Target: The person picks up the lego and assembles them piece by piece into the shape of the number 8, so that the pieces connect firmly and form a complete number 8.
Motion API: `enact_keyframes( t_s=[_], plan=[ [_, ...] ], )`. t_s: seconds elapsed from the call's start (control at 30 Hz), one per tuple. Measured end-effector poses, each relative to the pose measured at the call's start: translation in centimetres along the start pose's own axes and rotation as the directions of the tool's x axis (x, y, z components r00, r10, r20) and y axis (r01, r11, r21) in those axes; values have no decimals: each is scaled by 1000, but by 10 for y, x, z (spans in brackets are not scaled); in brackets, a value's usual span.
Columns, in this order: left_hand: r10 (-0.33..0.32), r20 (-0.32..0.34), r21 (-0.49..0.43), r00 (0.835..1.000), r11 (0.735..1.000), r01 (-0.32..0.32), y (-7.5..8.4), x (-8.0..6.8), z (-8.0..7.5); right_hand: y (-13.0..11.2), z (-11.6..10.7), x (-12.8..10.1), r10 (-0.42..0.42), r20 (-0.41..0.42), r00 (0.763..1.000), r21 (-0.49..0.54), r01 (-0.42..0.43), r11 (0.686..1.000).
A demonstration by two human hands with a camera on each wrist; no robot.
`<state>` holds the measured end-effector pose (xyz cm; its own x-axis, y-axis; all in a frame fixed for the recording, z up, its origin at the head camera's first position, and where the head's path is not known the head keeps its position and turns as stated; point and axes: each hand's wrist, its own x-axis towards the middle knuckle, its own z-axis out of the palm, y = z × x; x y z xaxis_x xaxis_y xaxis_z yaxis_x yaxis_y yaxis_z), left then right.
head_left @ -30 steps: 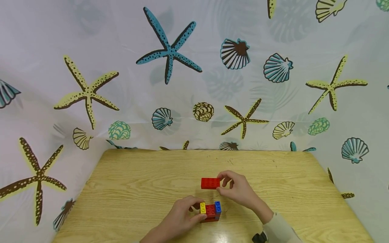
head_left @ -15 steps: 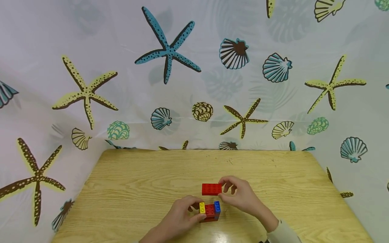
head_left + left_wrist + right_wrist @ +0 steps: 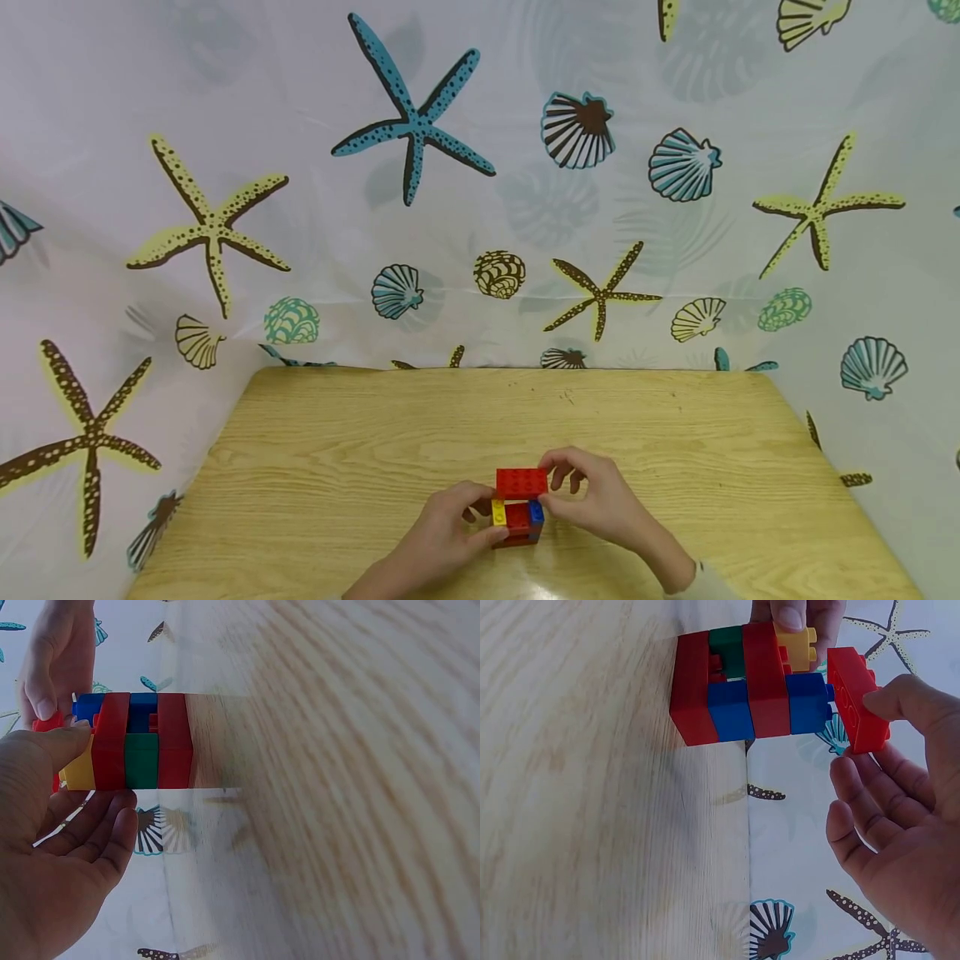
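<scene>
A small brick stack (image 3: 516,523) stands on the wooden table (image 3: 337,467), with red, blue and green layers and a yellow and a blue brick on top. My left hand (image 3: 483,521) grips its left side, the thumb on the yellow brick (image 3: 79,769). My right hand (image 3: 546,487) pinches a flat red brick (image 3: 521,482) by its right end, just over the stack's top. In the right wrist view the red brick (image 3: 857,697) is slightly tilted against the studs of the top blue brick (image 3: 808,701), not seated flush.
The light wood table is bare around the stack. A white curtain (image 3: 480,208) printed with starfish and shells hangs behind and on both sides, close to the table's far edge (image 3: 510,371).
My right hand has carried the red brick toward me and down, from beyond the stack to just over its top. The left hand and the stack have stayed put.
</scene>
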<state>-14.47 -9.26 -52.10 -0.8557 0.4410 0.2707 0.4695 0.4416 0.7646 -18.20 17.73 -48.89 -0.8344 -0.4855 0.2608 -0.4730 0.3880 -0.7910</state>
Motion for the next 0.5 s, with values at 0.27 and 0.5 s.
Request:
enact_keyframes(
  t_s=[0.27,0.5],
  plan=[
    [-2,-2,-8,1000,1000,2,-1,0,0,-1,3,-5,-26,17,1000,4,26,1000],
    [-4,0,-10,1000,1000,4,0,1,1,0,6,-7,-55,25,998,16,54,998]
  ],
)
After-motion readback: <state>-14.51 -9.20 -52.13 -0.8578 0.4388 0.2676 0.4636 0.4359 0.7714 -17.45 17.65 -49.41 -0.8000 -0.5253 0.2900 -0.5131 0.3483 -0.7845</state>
